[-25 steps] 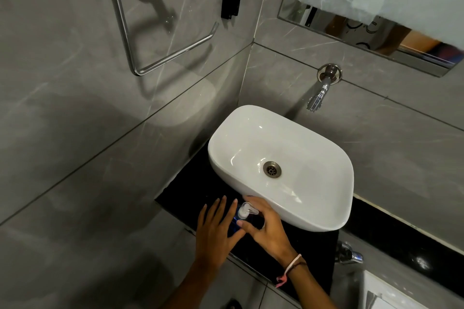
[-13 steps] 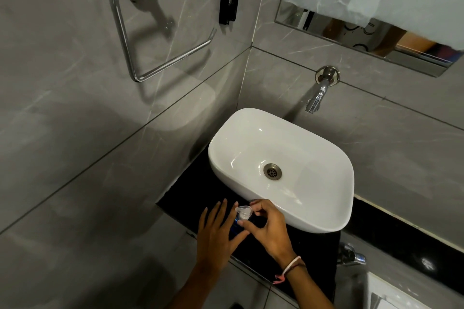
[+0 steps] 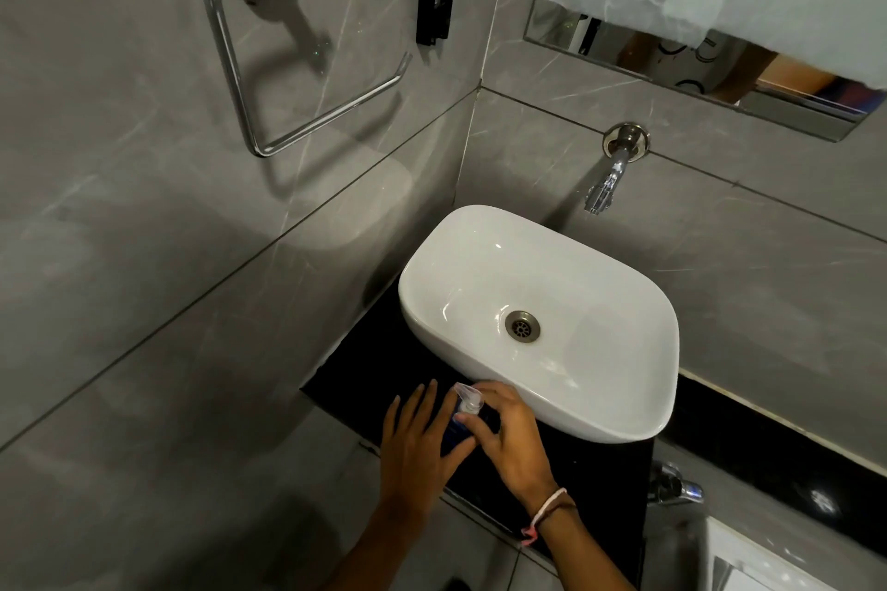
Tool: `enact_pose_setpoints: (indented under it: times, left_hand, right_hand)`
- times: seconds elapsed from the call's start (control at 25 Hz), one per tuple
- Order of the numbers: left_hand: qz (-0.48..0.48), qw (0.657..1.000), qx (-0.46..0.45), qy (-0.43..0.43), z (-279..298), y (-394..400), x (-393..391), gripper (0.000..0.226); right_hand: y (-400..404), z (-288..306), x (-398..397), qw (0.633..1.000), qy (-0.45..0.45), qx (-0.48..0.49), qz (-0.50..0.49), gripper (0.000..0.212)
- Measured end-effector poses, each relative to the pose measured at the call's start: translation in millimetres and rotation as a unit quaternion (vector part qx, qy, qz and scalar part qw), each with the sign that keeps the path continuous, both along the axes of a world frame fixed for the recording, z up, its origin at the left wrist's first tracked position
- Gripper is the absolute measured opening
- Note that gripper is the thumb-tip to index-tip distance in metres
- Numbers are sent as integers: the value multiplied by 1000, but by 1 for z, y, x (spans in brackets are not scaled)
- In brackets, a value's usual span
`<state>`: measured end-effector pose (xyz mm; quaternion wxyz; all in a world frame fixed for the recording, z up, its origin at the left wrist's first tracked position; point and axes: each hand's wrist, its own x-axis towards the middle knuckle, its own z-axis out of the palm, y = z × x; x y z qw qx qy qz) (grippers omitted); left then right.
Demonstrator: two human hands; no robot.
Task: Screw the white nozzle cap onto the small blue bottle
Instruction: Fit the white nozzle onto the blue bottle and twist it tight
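While the white nozzle cap (image 3: 466, 400) is pinched between thumb and fingertips of the right hand (image 3: 509, 434), it is seated on the neck of the small blue bottle (image 3: 455, 428), so cap and fingers are in contact, with no gap to close. The spout is pointed toward roughly 11 o'clock. The bottle's long axis appears roughly upright, tipped slightly toward 12 o'clock; only a sliver of blue is seen between the two hands, so the exact tilt cannot be confirmed.

The left hand (image 3: 416, 434) is laid against the bottle's 9 o'clock side, fingers extended and spread, not curled; whether the bottle is truly clamped by thumb and palm cannot be told, since the contact is hidden.

The right hand is judged the working hand: it is on the cap, directly above the bottle. The twist must be taken about the bottle's own axis, with the left hand used as the brace.

The bottle is stood on the black counter (image 3: 355, 379), just beside the near rim of the white basin (image 3: 624, 427), at about 7 o'clock from the drain (image 3: 522, 326). Thread engagement is not visible.
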<state>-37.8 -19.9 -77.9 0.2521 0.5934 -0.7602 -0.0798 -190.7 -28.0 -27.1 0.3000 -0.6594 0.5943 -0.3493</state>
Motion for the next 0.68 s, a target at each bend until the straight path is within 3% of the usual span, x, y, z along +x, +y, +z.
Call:
enact_pose_setpoints:
  times: [0.08,0.2,0.28,0.48,0.6,0.68]
  left_hand:
    - [-1,1000,-8,8,-1,0,1,68]
    - [0,1000,-14,2,-3,0,1,67]
    - [6,1000,-16,-3,-4,0,0,64]
    - [9,1000,-14,1,-3,-1,0,64]
    - [10,1000,-8,-1,-4,1,-2,67]
    - [10,1000,-8,3,-4,1,-2,67]
  right_hand:
    - [-1,2,1,999,23,-3,-42,28]
    - [-1,0,-5,999,33,9,24,40]
    - [-1,0,-8,998,44,7,50,37]
    - [2,-1,-4,994,98,-50,-21,35]
    - [3,-4,-6,997,70,-34,31,39]
    - [3,-5,-4,993,96,-48,40,37]
